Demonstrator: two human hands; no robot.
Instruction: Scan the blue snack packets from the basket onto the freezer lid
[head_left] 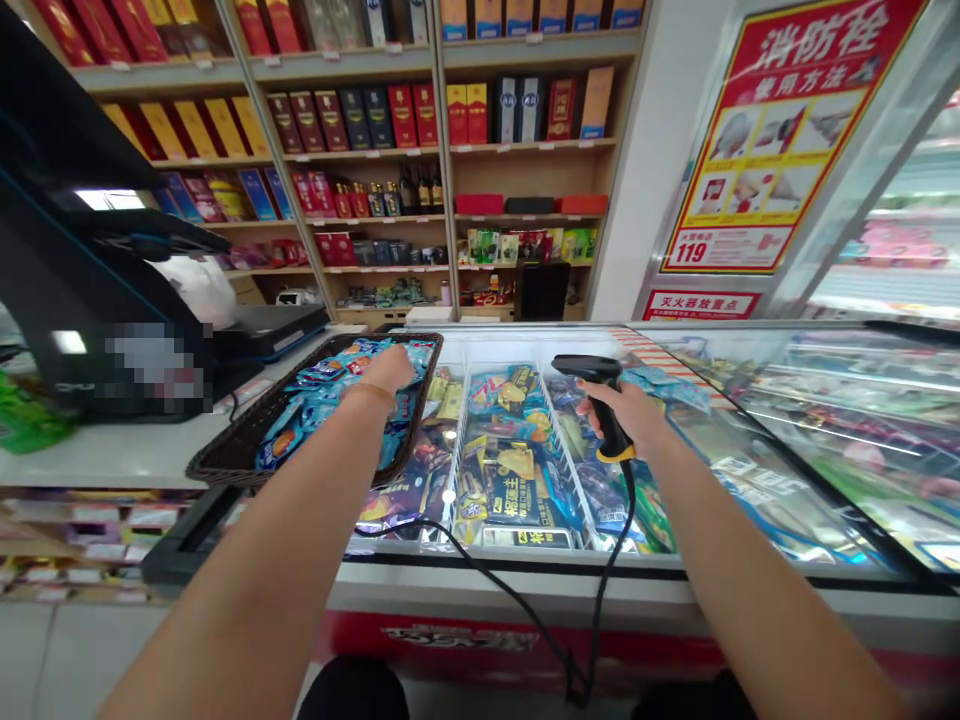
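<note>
My right hand [637, 412] is wrapped around the handle of a black and yellow barcode scanner [611, 430], held above the glass-topped freezer. The scanner's head points left, and a black cable [604, 580] hangs from its handle. My left hand [391, 370] is over the right side of a dark brown woven basket [217, 460], with its fingers curled down among small blue snack packets [300, 400]. Those fingertips are hidden behind the hand, so what they grip cannot be made out. A thin band circles the left wrist.
Under the glass, the chest freezer [525, 575] holds packaged ice creams [514, 480] in white wire dividers. At left stands a dark checkout machine [112, 250] beside a green package [30, 415]. Shelves of boxed goods [375, 120] line the back wall; a red fire-hydrant poster [787, 140] hangs right.
</note>
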